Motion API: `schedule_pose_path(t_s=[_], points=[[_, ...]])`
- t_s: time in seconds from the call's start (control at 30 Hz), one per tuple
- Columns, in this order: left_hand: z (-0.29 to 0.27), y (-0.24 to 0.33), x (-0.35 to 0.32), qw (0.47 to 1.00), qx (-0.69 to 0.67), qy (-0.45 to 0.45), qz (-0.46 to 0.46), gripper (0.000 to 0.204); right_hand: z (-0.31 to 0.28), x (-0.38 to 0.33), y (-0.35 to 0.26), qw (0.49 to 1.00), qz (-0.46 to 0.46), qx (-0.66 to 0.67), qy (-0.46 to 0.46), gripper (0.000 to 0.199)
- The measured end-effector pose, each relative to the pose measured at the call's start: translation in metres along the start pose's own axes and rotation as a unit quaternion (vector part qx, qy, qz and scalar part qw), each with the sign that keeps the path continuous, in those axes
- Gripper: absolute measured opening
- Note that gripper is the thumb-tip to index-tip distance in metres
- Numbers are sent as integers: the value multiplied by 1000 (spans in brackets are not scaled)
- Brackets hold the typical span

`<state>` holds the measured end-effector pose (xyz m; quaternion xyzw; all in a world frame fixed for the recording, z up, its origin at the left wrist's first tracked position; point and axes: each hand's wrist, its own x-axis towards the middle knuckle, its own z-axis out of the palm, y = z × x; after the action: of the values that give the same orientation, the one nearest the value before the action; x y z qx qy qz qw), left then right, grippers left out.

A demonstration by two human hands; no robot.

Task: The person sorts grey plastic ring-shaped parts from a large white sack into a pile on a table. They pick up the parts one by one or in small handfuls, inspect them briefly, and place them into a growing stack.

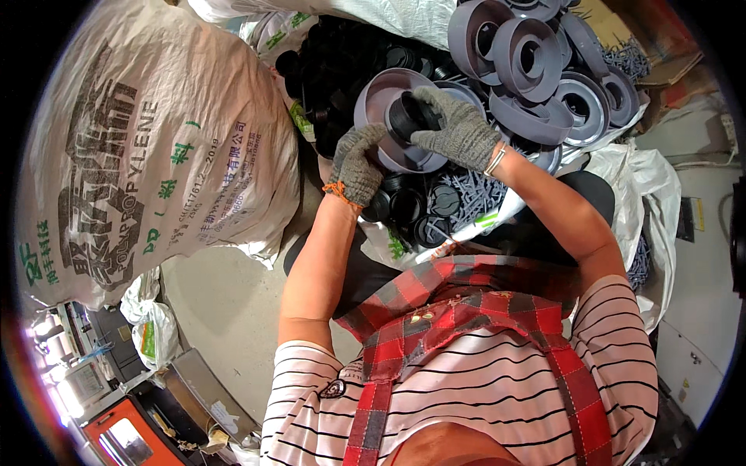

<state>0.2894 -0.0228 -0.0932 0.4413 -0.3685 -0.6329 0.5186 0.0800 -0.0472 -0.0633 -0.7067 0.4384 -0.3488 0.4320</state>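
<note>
My left hand (359,165), in a grey knitted glove with an orange cuff, curls its fingers at the near left rim of a wide grey plastic dish-shaped ring (374,99). The gloved right hand (460,130) grips a black round plastic fitting (405,116) between thumb and fingers, over the middle of that grey ring. The right fingers partly hide the fitting. Just below both hands, several black caps (445,199) lie beside a heap of thin grey plastic pegs (480,198).
A big white woven sack (179,155) bulges at the left. Stacked grey plastic rings (528,62) fill the upper right, and a dark pile of black fittings (334,70) lies beyond the hands. White sacking (657,202) drapes at the right. An orange-fronted machine (116,435) stands lower left.
</note>
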Motion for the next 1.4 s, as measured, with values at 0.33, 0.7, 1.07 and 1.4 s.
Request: schedule_pose_path(t_s=[0.33, 0.7, 1.07, 1.4], points=[[45, 33, -19, 996, 36, -38, -71, 20, -5, -23, -6, 952, -52, -303, 5, 79], [51, 32, -25, 982, -11, -55, -179, 29, -20, -28, -8, 966, -46, -240, -82, 74], [76, 29, -40, 982, 151, -107, -50, 41, -10, -19, 30, 991, 93, 97, 16, 65], [54, 38, -28, 939, 277, -200, 37, 64, -21, -15, 29, 846, 257, 463, -68, 46]])
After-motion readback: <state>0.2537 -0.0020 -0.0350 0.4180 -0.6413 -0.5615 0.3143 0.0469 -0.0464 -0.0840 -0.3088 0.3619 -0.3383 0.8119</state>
